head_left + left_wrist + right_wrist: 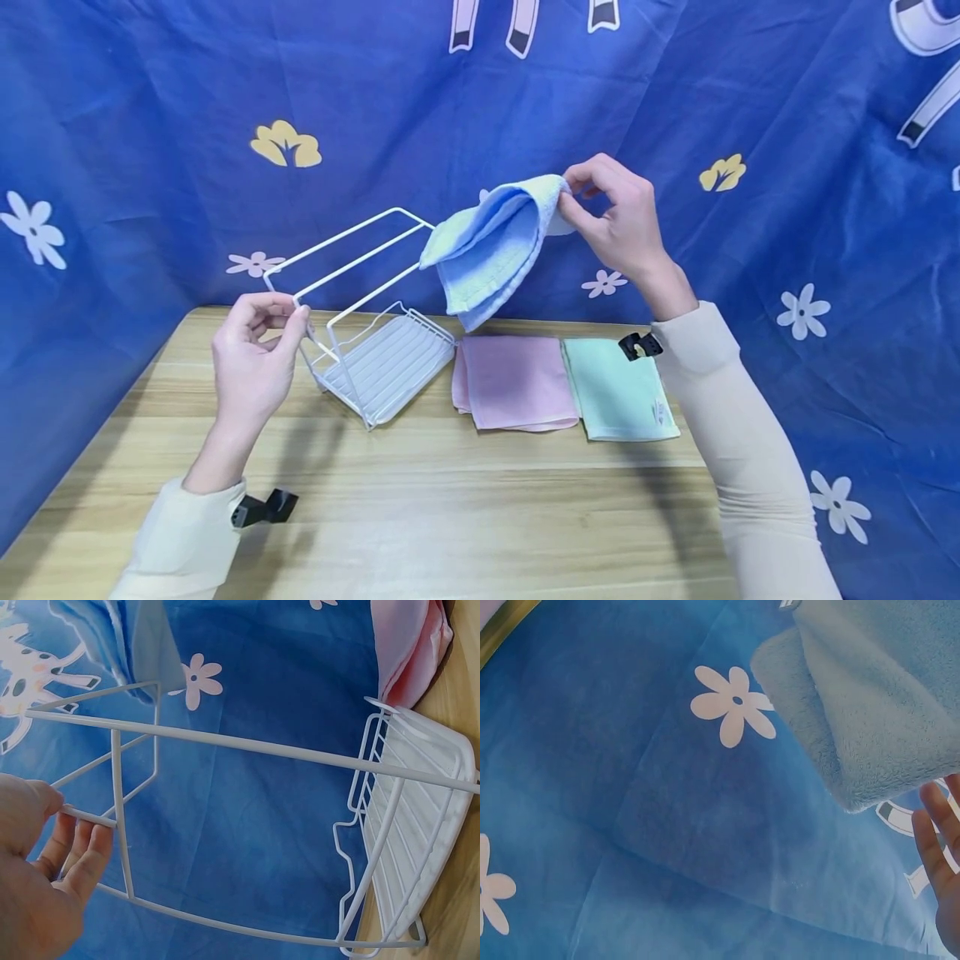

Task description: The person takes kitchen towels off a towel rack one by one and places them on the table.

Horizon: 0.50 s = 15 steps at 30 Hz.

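My left hand (255,354) pinches a bar at the near top of a white wire rack (352,265); thumb and fingertips meet on it in the left wrist view. The rack leans over the table, its slatted base tray (401,367) low behind. Raised at the right, my right hand (618,212) pinches a corner of a folded light blue towel (495,250). The towel hangs down beside the far ends of the rack's top rails, covering part of them in the head view. Whether it touches them, I cannot tell. Its fluffy cloth shows closely in the right wrist view.
A folded pink towel (521,383) lies on the wooden table (450,517) right of the rack. Beside it lies a folded mint green towel (618,392) with a small label. A blue patterned curtain (390,108) hangs behind and along both sides.
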Each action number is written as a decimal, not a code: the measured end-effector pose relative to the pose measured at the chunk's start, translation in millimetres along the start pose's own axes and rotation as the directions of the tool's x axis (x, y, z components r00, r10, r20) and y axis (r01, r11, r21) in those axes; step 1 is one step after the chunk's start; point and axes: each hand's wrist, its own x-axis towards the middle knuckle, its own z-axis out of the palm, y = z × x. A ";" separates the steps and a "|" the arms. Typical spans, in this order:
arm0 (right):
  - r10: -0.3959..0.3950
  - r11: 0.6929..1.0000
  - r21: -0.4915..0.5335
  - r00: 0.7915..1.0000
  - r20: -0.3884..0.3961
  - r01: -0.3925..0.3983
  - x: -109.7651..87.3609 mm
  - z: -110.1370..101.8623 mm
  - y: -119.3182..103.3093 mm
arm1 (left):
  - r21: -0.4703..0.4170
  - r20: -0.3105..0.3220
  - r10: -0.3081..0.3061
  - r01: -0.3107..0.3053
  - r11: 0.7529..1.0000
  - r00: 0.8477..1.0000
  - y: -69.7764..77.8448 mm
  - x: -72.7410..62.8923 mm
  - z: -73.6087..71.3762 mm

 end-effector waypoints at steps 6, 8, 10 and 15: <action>-0.013 1.000 -0.007 1.000 0.005 0.013 -5.3 -8.6 -2.5 | 0.003 0.005 0.004 -0.004 1.000 1.000 -0.9 0.3 0.0; -0.017 1.000 -0.012 1.000 0.016 0.017 -7.9 -11.2 -3.6 | 0.004 0.006 0.004 -0.004 1.000 1.000 -1.1 0.4 0.0; -0.020 1.000 -0.017 0.999 0.034 0.021 -10.9 -13.7 -4.7 | 0.004 0.007 0.003 -0.003 1.000 1.000 -1.1 0.4 -0.1; -0.030 0.999 -0.019 0.994 0.109 0.032 -21.4 -16.7 -6.3 | 0.014 0.011 0.006 -0.006 1.000 1.000 -1.2 0.3 -0.6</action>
